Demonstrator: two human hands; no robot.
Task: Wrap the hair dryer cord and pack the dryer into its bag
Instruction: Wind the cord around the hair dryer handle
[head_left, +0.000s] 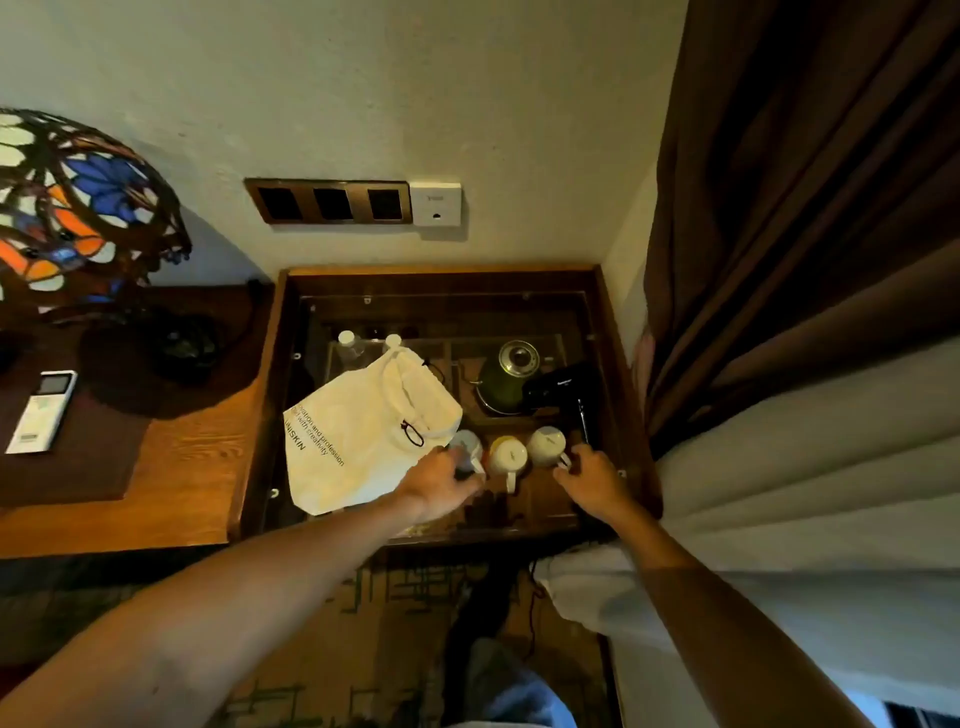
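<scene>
The black hair dryer (557, 387) lies at the right of a glass-topped wooden table (441, 273), its handle pointing toward me, beside a green kettle (503, 379). A white cloth drawstring bag (363, 436) with printed text lies at the table's left front. Three white mugs stand in a row near the front. My left hand (441, 483) curls around the left mug (467, 446). My right hand (592, 478) pinches the handle of the right mug (546, 446). Both hands are in front of the dryer, apart from it. A thin dark cord (531, 613) hangs below the table's front edge.
The middle mug (507, 455) stands between my hands. Two small bottles (349, 344) stand behind the bag. A stained-glass lamp (78, 208) and a remote (44, 410) sit on the left desk. Brown and white curtains (779, 312) hang close on the right. Wall switches (332, 201) are above.
</scene>
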